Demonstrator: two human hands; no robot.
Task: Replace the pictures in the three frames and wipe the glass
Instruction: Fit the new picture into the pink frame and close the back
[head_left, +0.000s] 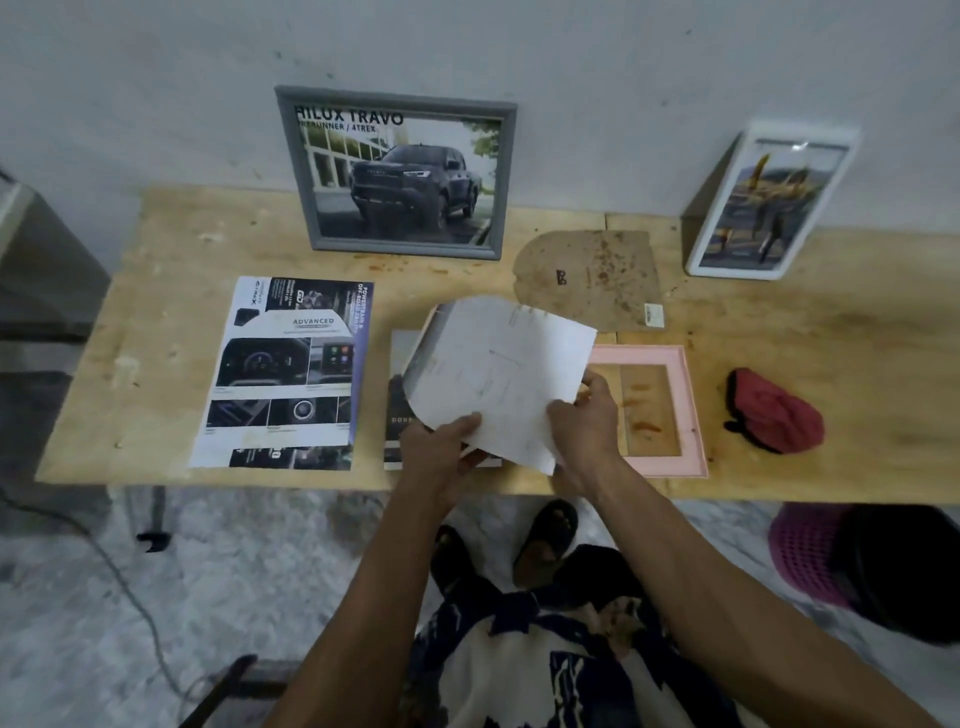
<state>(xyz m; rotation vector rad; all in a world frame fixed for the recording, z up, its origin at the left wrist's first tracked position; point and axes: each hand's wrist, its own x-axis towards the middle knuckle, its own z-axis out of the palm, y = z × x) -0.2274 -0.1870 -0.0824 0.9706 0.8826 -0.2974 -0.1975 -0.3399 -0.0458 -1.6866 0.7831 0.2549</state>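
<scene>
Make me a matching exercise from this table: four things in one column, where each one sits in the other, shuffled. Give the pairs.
Things:
1. grey frame
2. pink frame
3. red cloth
4. white sheet

Places:
A. held in both hands
B. flat on the table, its opening showing bare wood
C. leaning on the wall, showing a truck picture
D. bunched on the table, right of the pink frame

Pairs: 1-C, 2-B, 3-D, 4-A

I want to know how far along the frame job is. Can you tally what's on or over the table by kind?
Frames: 3, grey, white, pink
Printed sheets: 3, one flat, one under the hands, one held
Backing board: 1
Red cloth: 1
Total: 8
</scene>
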